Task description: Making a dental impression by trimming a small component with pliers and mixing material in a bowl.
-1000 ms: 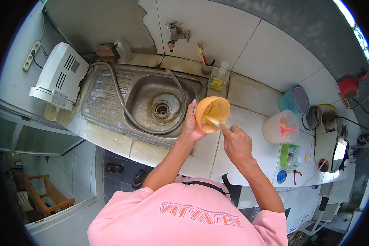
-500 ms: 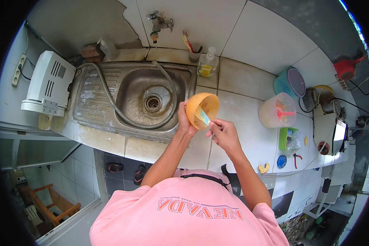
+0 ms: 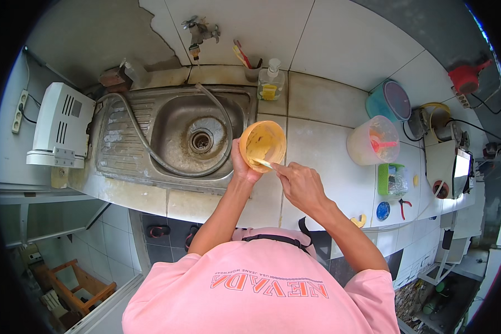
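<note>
My left hand (image 3: 246,161) is wrapped round the outer left side of an orange bowl (image 3: 279,131), whose mouth tilts toward me. Pale yellow, thick stuff (image 3: 260,146) coats the inside. Between its fingers my right hand (image 3: 303,185) pinches a slim pale blue and white spatula (image 3: 263,162). Its tip lies inside the bowl near the lower rim, seen almost edge-on. Both hands are above the counter, just right of the sink.
A steel sink (image 3: 167,111) with a grey hose (image 3: 145,142) lies left, below a tap (image 3: 197,33). A soap bottle (image 3: 271,83) stands behind the bowl. To the right are a clear bucket (image 3: 362,146), a green basket (image 3: 383,179), pliers (image 3: 405,209) and a blue lid (image 3: 383,210).
The bowl has tipped so its inside faces me more. The spatula has turned from showing its broad blade to nearly edge-on, and its tip is at the bowl's lower left inside.
</note>
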Demonstrator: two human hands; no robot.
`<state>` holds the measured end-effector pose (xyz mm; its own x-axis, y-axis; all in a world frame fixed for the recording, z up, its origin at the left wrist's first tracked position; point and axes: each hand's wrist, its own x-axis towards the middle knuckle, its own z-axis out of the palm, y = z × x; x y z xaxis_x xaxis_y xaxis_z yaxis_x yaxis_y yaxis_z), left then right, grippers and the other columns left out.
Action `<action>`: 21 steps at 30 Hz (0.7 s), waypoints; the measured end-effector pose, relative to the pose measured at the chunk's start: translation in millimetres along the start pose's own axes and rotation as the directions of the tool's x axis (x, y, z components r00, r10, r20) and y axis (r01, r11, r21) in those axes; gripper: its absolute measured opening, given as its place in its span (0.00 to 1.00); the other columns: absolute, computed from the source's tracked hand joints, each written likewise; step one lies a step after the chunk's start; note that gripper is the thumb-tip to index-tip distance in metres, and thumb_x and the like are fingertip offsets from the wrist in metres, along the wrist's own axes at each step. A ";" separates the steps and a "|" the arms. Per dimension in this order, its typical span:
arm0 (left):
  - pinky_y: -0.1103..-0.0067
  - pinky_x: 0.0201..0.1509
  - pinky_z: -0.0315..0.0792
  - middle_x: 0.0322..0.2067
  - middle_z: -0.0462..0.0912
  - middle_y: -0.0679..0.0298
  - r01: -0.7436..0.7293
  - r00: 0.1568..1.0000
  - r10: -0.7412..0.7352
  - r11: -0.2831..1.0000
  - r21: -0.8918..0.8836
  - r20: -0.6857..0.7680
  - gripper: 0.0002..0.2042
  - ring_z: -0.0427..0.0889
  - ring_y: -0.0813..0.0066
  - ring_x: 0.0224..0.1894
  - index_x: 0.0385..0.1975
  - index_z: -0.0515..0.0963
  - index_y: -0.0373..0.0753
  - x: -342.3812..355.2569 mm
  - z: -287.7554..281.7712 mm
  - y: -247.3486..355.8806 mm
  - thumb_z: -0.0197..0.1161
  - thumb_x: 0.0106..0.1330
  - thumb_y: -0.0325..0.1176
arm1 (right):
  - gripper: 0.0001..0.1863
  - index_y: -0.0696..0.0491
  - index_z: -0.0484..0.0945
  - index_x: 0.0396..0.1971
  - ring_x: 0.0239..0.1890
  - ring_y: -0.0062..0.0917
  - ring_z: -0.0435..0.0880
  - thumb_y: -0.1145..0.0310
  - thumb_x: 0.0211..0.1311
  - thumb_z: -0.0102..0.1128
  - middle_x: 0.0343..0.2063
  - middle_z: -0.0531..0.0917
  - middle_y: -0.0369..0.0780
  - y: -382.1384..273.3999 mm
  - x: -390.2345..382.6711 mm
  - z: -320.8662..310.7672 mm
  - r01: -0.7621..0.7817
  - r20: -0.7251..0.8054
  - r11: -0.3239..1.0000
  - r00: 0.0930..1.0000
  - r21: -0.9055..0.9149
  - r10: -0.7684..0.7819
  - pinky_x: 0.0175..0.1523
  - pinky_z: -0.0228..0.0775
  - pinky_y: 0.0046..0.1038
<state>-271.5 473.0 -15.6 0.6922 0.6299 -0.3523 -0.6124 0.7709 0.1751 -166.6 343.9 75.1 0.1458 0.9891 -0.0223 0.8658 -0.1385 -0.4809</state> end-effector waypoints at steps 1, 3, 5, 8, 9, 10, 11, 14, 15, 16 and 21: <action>0.67 0.55 0.74 0.49 0.80 0.61 -0.017 1.000 0.017 0.999 0.030 0.001 0.21 0.79 0.66 0.51 0.47 0.77 0.39 -2.1 -2.3 1.6 0.44 0.66 0.46 | 0.17 0.53 0.79 0.50 0.24 0.43 0.82 0.75 0.61 0.54 0.25 0.79 0.47 0.5 7.8 -6.8 0.011 -0.093 0.999 0.996 -0.033 -0.014 0.29 0.76 0.39; 0.66 0.56 0.74 0.49 0.80 0.59 -0.018 1.000 0.018 0.999 0.042 -0.006 0.22 0.78 0.64 0.52 0.49 0.75 0.39 -2.0 -10.0 4.1 0.44 0.66 0.47 | 0.11 0.56 0.79 0.42 0.23 0.43 0.82 0.74 0.62 0.53 0.24 0.81 0.49 4.7 22.4 -19.3 0.013 -0.309 0.994 0.950 -0.111 -0.047 0.29 0.75 0.40; 0.65 0.57 0.73 0.50 0.79 0.58 -0.023 1.000 0.023 0.998 0.055 -0.001 0.23 0.77 0.62 0.53 0.51 0.74 0.38 -0.6 -1.8 8.9 0.44 0.66 0.48 | 0.10 0.56 0.79 0.41 0.22 0.44 0.81 0.74 0.62 0.52 0.22 0.80 0.50 17.0 18.0 -4.4 -0.041 -0.261 0.996 0.965 -0.078 0.020 0.28 0.75 0.41; 0.67 0.58 0.72 0.51 0.79 0.57 -0.163 0.984 0.158 0.985 0.062 0.081 0.24 0.77 0.63 0.53 0.52 0.74 0.37 -1.4 9.8 12.8 0.44 0.66 0.47 | 0.10 0.56 0.79 0.42 0.14 0.36 0.78 0.71 0.67 0.50 0.15 0.79 0.44 14.9 -1.8 44.7 -0.044 -0.245 0.998 0.968 0.046 0.054 0.22 0.71 0.34; 0.68 0.59 0.71 0.51 0.79 0.57 -0.186 0.975 0.164 0.971 0.150 0.147 0.24 0.77 0.63 0.53 0.52 0.73 0.36 0.5 5.4 11.2 0.44 0.66 0.47 | 0.12 0.56 0.80 0.44 0.13 0.29 0.74 0.69 0.68 0.50 0.14 0.77 0.40 -2.0 -5.6 46.9 -0.337 0.087 0.779 0.934 0.529 0.346 0.20 0.67 0.30; 0.69 0.59 0.70 0.52 0.79 0.57 -0.212 0.964 0.162 0.948 0.239 0.212 0.24 0.77 0.63 0.54 0.52 0.73 0.36 0.3 -0.8 12.9 0.44 0.65 0.47 | 0.13 0.56 0.80 0.46 0.11 0.21 0.71 0.68 0.69 0.50 0.13 0.75 0.35 -14.2 -6.7 45.8 -0.617 0.498 0.278 0.772 0.736 0.395 0.17 0.62 0.26; 0.69 0.59 0.70 0.52 0.79 0.57 -0.214 0.963 0.165 0.947 0.239 0.211 0.24 0.77 0.63 0.54 0.52 0.73 0.36 1.6 -8.3 14.6 0.44 0.65 0.47 | 0.13 0.56 0.80 0.46 0.11 0.21 0.71 0.68 0.69 0.50 0.13 0.75 0.35 -16.6 -4.5 39.5 -0.617 0.499 0.279 0.773 0.736 0.392 0.17 0.62 0.26; 0.67 0.61 0.70 0.53 0.77 0.57 -0.155 0.973 0.117 0.969 0.191 0.197 0.22 0.75 0.63 0.55 0.54 0.70 0.37 5.3 -16.6 17.4 0.44 0.67 0.45 | 0.14 0.56 0.81 0.47 0.12 0.20 0.71 0.68 0.69 0.51 0.15 0.76 0.35 -17.4 15.9 12.2 -0.513 0.367 0.312 0.829 0.800 0.421 0.19 0.62 0.25; 0.68 0.61 0.69 0.54 0.76 0.58 -0.183 0.978 0.152 0.956 0.232 0.143 0.21 0.75 0.64 0.56 0.56 0.69 0.38 4.1 -14.6 15.9 0.43 0.69 0.44 | 0.14 0.56 0.81 0.48 0.13 0.19 0.71 0.67 0.68 0.51 0.15 0.76 0.35 -15.8 21.0 4.6 -0.475 0.320 0.325 0.845 0.818 0.429 0.20 0.62 0.25; 0.68 0.62 0.68 0.55 0.74 0.58 -0.206 0.978 0.188 0.940 0.273 0.093 0.21 0.74 0.65 0.56 0.58 0.68 0.38 3.7 -12.3 14.5 0.42 0.71 0.42 | 0.14 0.56 0.81 0.48 0.13 0.19 0.71 0.67 0.68 0.52 0.16 0.76 0.35 -12.8 23.3 0.3 -0.436 0.270 0.338 0.857 0.834 0.439 0.20 0.62 0.24; 0.68 0.66 0.67 0.61 0.70 0.58 0.026 0.994 -0.060 0.941 0.337 0.090 0.26 0.69 0.66 0.64 0.65 0.62 0.38 -1.9 -8.8 17.4 0.40 0.76 0.50 | 0.16 0.51 0.83 0.47 0.24 0.38 0.82 0.73 0.59 0.56 0.23 0.80 0.45 6.5 15.3 -28.8 -0.047 -0.062 0.989 0.997 -0.144 0.038 0.32 0.76 0.38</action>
<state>-286.8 484.4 -19.9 0.7590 0.5885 -0.2783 -0.4296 0.7740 0.4651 -145.0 356.7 96.9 0.2080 0.9780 0.0133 0.9178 -0.1904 -0.3484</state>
